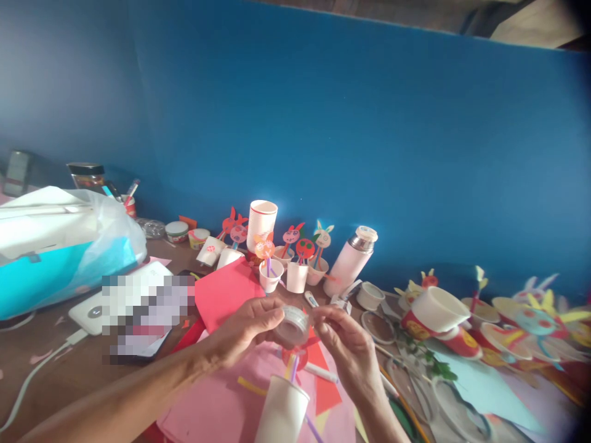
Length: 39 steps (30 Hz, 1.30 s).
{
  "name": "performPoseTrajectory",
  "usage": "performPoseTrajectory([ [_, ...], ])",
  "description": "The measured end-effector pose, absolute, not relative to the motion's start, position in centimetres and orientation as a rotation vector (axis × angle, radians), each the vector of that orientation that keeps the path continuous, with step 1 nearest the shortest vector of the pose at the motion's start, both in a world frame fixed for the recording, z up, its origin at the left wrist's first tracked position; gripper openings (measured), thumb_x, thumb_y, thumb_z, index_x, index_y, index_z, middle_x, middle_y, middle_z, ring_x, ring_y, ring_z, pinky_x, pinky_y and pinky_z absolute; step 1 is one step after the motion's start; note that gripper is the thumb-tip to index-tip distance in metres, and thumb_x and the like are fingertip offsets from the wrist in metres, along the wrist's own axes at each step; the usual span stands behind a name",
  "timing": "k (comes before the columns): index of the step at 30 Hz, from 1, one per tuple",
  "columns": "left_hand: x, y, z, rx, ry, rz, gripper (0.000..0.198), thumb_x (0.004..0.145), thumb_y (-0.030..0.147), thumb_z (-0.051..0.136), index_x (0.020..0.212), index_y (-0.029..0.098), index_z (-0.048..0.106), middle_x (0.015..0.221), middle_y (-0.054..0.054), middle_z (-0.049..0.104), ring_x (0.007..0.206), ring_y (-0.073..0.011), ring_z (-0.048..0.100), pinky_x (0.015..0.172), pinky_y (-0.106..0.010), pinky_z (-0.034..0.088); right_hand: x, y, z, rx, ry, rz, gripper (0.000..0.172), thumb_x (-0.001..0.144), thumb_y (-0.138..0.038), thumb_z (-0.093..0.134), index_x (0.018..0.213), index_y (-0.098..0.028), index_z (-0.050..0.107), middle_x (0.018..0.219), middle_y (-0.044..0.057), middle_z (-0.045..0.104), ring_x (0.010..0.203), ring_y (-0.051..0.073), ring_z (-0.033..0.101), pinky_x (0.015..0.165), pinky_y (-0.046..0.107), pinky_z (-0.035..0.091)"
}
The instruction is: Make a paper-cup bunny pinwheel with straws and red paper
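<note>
My left hand (256, 326) grips a roll of clear tape (293, 326) by its rim, thumb on top. Close to the roll's right side, my right hand (344, 344) is closed in a pinch at the tape's edge; the tape end itself is too thin to make out. Below the hands a white paper cup (282, 409) lies tilted on pink paper (221, 397), with purple straws by it. Behind the cup's rim shows a red paper piece (295, 358), partly covered by the hands. A white marker (322, 373) lies beneath my right hand.
Paper cups with cut-paper animal faces on straws (297, 277) stand at the back, beside a pink thermos (349, 261). More decorated cups (438, 311) crowd the right. At left are a power bank (122, 295), a phone (152, 320) and a plastic bag (115, 221).
</note>
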State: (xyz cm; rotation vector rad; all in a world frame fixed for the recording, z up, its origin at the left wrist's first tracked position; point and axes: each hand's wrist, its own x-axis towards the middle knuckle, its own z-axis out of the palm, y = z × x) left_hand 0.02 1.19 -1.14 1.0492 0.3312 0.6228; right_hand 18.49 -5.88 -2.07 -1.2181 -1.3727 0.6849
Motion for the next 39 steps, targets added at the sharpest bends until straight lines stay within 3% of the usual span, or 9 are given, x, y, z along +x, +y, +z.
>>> performPoseTrajectory([
  [11, 0.3, 1.0, -2.2, 1.048, 0.35, 0.582, 0.028, 0.083, 0.035, 0.057, 0.092, 0.01, 0.064, 0.078, -0.009, 0.069, 0.069, -0.0177, 0.065, 0.064, -0.029, 0.051, 17.7, -6.2, -0.7, -1.249, -1.509, 0.618, 0.011, 0.083, -0.028, 0.057, 0.078, -0.02, 0.063, 0.079, 0.001, 0.06, 0.079, 0.015, 0.057, 0.072, 0.027, 0.045],
  [14, 0.6, 1.0, -2.4, 1.032, 0.342, 0.591, 0.029, 0.083, 0.036, 0.057, 0.091, 0.009, 0.064, 0.076, -0.009, 0.067, 0.069, -0.0179, 0.065, 0.062, -0.029, 0.052, 17.4, -6.4, -0.9, -1.294, -1.563, 0.463, 0.013, 0.086, -0.023, 0.051, 0.074, -0.02, 0.057, 0.076, 0.0, 0.058, 0.073, 0.014, 0.055, 0.069, 0.026, 0.043],
  [18, 1.5, 0.6, -3.1, 0.859, 0.356, 0.535, 0.035, 0.081, 0.043, 0.057, 0.084, 0.009, 0.064, 0.073, -0.007, 0.062, 0.063, -0.0148, 0.06, 0.057, -0.027, 0.052, 16.9, -6.5, -2.1, -1.34, -1.616, 0.178, 0.01, 0.089, -0.023, 0.044, 0.084, -0.021, 0.052, 0.08, 0.002, 0.059, 0.076, 0.016, 0.055, 0.07, 0.028, 0.042],
  [25, 2.4, -0.5, -4.4, 0.759, 0.369, 0.412, 0.049, 0.082, 0.054, 0.048, 0.104, 0.012, 0.06, 0.086, -0.01, 0.059, 0.075, -0.0177, 0.058, 0.051, -0.024, 0.049, 16.6, -6.7, -2.4, -1.406, -1.482, 0.005, 0.013, 0.091, -0.025, 0.04, 0.086, -0.021, 0.051, 0.082, 0.002, 0.058, 0.076, 0.015, 0.056, 0.069, 0.025, 0.042],
  [30, 1.2, 0.3, -2.2, 1.25, 0.591, 0.637, 0.035, 0.083, 0.043, 0.054, 0.102, 0.014, 0.059, 0.092, -0.007, 0.061, 0.075, -0.0139, 0.056, 0.065, -0.025, 0.045, 16.4, -7.2, -1.5, -1.476, -1.387, 0.083, 0.015, 0.09, -0.03, 0.043, 0.085, -0.021, 0.054, 0.072, -0.001, 0.06, 0.065, 0.013, 0.056, 0.06, 0.022, 0.042],
  [34, -0.1, 0.2, -0.3, 1.695, 0.649, 0.87, 0.031, 0.082, 0.036, 0.057, 0.109, 0.02, 0.056, 0.115, -0.007, 0.053, 0.095, -0.018, 0.053, 0.087, -0.033, 0.042, 16.2, -7.6, -1.3, -1.51, -1.385, 0.083, 0.015, 0.089, -0.032, 0.045, 0.084, -0.022, 0.055, 0.074, -0.001, 0.061, 0.068, 0.014, 0.057, 0.061, 0.023, 0.042],
  [39, -0.2, -1.5, -0.8, 2.015, 0.438, 0.894, 0.065, 0.065, 0.028, 0.074, 0.123, 0.021, 0.044, 0.121, -0.01, 0.049, 0.111, -0.0252, 0.047, 0.095, -0.037, 0.039, 15.9, -7.8, -1.6, -1.513, -1.451, 0.079, 0.015, 0.089, -0.032, 0.045, 0.086, -0.024, 0.056, 0.076, -0.001, 0.063, 0.068, 0.016, 0.057, 0.062, 0.026, 0.041],
])
